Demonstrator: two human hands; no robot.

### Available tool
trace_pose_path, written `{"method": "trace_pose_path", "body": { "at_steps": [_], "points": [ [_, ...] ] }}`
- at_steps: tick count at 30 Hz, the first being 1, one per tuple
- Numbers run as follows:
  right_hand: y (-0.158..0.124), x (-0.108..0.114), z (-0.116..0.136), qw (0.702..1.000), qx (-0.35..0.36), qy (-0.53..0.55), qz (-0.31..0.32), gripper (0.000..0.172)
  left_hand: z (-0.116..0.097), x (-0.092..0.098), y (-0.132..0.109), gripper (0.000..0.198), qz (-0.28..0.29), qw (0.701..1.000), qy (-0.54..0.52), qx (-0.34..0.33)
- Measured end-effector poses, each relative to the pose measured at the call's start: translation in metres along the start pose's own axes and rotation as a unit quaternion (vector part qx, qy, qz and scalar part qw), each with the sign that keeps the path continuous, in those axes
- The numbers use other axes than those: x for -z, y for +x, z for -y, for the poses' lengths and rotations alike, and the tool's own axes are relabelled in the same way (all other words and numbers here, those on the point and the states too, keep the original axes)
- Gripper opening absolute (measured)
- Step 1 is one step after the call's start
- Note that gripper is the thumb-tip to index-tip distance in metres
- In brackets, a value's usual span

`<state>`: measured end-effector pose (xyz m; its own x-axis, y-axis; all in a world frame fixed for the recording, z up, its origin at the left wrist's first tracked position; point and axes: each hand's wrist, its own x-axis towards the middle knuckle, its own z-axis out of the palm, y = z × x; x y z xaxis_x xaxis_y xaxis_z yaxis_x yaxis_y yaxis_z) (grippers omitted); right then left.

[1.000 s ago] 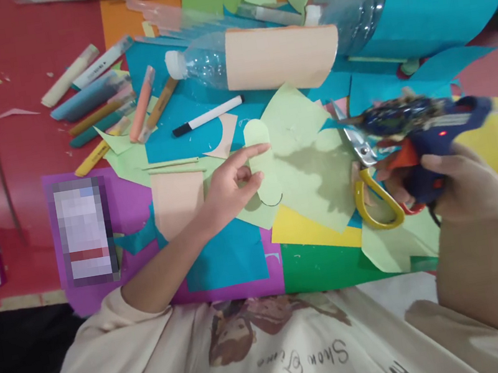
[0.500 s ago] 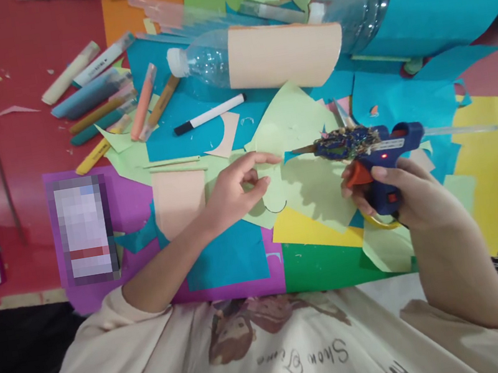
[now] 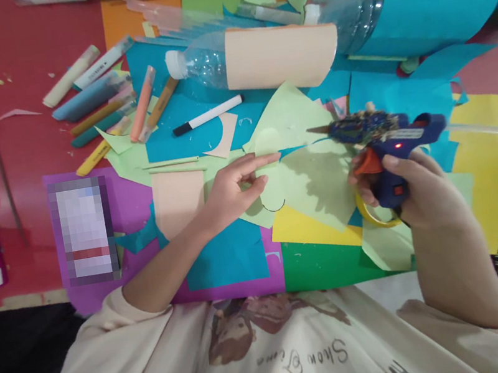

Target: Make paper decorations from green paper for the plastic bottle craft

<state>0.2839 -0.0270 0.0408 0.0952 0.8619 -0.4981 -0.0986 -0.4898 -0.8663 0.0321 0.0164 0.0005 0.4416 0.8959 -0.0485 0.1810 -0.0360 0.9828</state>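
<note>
My right hand (image 3: pixel 412 186) grips a blue hot glue gun (image 3: pixel 394 189) with an orange trigger and a lit red light. Messy residue clings around its front, and a clear glue stick juts from the back. The nozzle points left, above a large light green paper sheet (image 3: pixel 319 181). My left hand (image 3: pixel 239 185) has its index finger stretched out, the fingertip at a small rounded light green paper piece (image 3: pixel 271 180) with a dark curved line. Thumb and index are apart. A narrow blue sliver (image 3: pixel 293 152) shows just right of that fingertip.
Markers (image 3: pixel 93 97) lie at upper left, near a clear bottle wrapped in peach paper (image 3: pixel 282 55). Another bottle wears blue paper (image 3: pixel 439 11). A phone (image 3: pixel 85 228) rests on purple paper at left. Yellow scissor handles (image 3: pixel 371 211) are below the glue gun.
My right hand has drawn the glue gun rightward and slightly up, its nozzle moving away from my left fingertip. The left hand has stayed almost still.
</note>
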Motion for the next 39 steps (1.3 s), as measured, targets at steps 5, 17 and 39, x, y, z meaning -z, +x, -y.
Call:
{"method": "trace_pose_path", "body": {
  "at_steps": [5, 17, 39],
  "points": [
    [0.001, 0.008, 0.006, 0.983, 0.074, 0.003, -0.168, 0.017, 0.002, 0.000, 0.000, 0.039, 0.008, 0.999, 0.018, 0.046],
    [-0.014, 0.001, 0.008, 0.998, 0.028, -0.004, -0.048, 0.015, 0.004, -0.001, -0.001, 0.044, -0.022, 1.000, 0.011, 0.016],
    [-0.008, -0.033, -0.015, 0.981, 0.047, -0.147, 0.115, 0.030, 0.003, -0.001, -0.004, 0.046, -0.002, 0.996, 0.083, -0.035]
  ]
}}
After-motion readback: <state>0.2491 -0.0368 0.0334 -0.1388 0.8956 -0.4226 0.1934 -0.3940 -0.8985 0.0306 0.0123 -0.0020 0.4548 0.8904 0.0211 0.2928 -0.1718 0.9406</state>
